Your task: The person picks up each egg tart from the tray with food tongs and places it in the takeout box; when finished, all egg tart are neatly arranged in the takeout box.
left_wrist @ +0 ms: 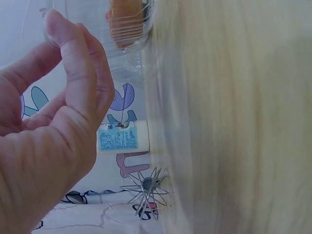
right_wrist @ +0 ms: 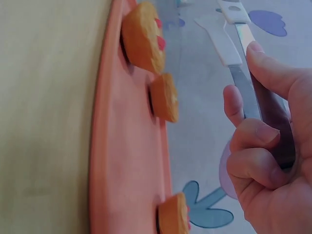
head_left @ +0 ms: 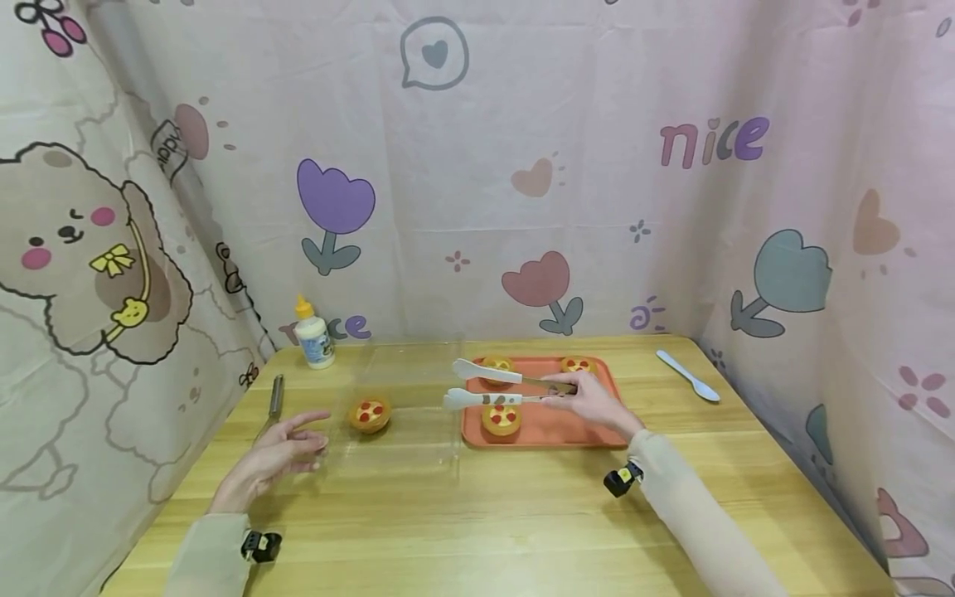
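Observation:
My right hand holds a pair of tongs with white tips and metal arms. The tips are spread apart over the left side of an orange tray. Three mini pizza tarts sit on the tray: a front-left tart, a back-left tart partly covered by the tongs, and a back-right tart. Another pizza tart lies in a clear plastic box. Beside that box's left edge is my left hand, fingers loosely bent with nothing gripped between them.
A whisk lies at the left, partly behind the left hand; its wires show in the left wrist view. Further back stands a white glue bottle with a yellow nozzle. A pale spoon rests at the back right. Patterned curtains surround the wooden table.

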`<state>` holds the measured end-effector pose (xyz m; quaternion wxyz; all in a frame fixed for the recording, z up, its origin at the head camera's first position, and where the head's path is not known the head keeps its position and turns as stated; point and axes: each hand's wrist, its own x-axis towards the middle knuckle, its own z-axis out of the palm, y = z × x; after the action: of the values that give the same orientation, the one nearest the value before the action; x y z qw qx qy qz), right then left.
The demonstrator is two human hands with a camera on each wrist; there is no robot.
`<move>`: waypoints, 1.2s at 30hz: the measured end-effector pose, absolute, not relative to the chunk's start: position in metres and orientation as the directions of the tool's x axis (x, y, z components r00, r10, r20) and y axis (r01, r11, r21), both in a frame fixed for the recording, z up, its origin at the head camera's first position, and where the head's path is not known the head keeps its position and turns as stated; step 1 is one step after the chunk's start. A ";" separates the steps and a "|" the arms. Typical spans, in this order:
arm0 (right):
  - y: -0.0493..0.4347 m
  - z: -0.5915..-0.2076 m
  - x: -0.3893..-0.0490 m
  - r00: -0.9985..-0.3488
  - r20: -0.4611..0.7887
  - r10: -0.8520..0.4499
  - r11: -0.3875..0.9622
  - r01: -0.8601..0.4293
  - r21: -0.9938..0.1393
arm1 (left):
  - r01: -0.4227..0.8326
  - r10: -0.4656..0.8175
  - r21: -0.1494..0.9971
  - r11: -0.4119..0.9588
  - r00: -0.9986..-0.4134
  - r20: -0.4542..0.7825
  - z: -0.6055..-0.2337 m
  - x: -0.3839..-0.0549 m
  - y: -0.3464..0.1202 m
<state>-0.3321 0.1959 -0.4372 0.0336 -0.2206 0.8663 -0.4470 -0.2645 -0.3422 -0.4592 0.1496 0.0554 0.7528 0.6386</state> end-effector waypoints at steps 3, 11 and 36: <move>0.203 -0.436 -0.333 -0.900 0.126 -0.417 0.520 -0.350 -0.779 | -0.106 0.281 0.977 0.187 -0.947 -0.157 -0.458 -0.265 -0.342; 0.229 -0.431 -0.330 -0.909 0.085 -0.409 0.558 -0.323 -0.765 | -0.104 0.273 0.974 0.200 -0.949 -0.157 -0.456 -0.265 -0.339; 0.276 -0.437 -0.327 -0.875 0.030 -0.484 0.618 -0.365 -0.696 | -0.109 0.299 0.976 0.190 -0.940 -0.163 -0.456 -0.266 -0.341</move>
<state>-0.3273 0.2761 -0.4365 0.0805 -0.2370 0.8958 -0.3672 -0.2658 -0.3409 -0.4564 0.1610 0.0630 0.7542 0.6334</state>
